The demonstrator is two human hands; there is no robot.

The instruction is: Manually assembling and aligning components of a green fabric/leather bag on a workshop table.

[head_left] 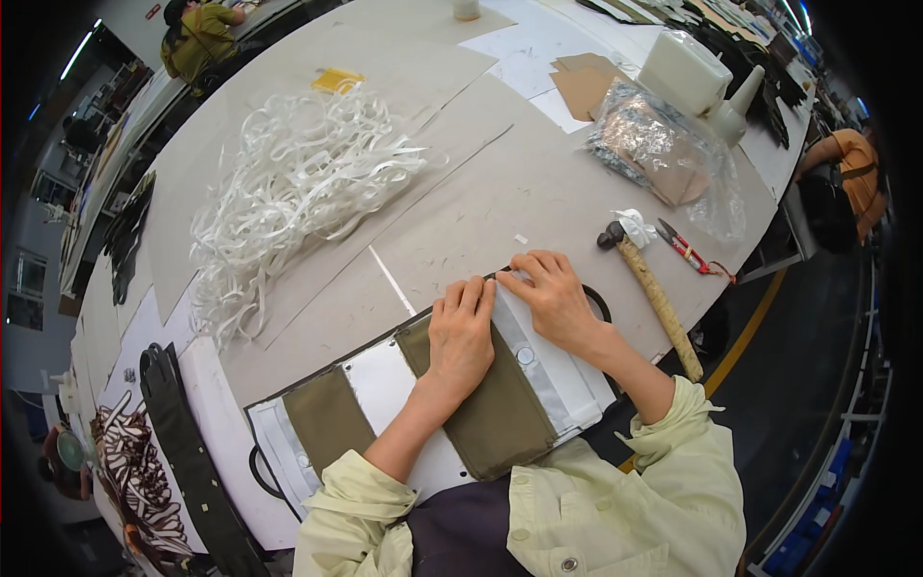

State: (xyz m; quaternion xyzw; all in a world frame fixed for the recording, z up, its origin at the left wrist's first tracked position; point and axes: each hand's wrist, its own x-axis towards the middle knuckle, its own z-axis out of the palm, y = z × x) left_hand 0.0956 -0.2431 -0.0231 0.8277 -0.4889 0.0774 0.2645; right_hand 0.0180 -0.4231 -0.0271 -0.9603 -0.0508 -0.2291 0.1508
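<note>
A flat bag panel (495, 413) with olive and white sections lies along the near table edge, close against my body. Dark looped handles (260, 473) stick out at its ends. My left hand (460, 332) rests over the olive section, its fingers bent together at the far edge. Beside it, my right hand (556, 303) pinches the same edge over the grey-white end section, the two thumbs almost touching. Whatever lies under the fingertips is hidden. A pale round disc (525, 356) shows on the grey strip below my right hand.
A tangled heap of white tape (308, 173) covers the far left. A hammer (659, 303) and red-handled snips (683, 248) lie at right, near a clear plastic bag (663, 154) and a white squeeze bottle (738, 108). Dark straps (197, 462) lie left. Other people (204, 43) sit beyond.
</note>
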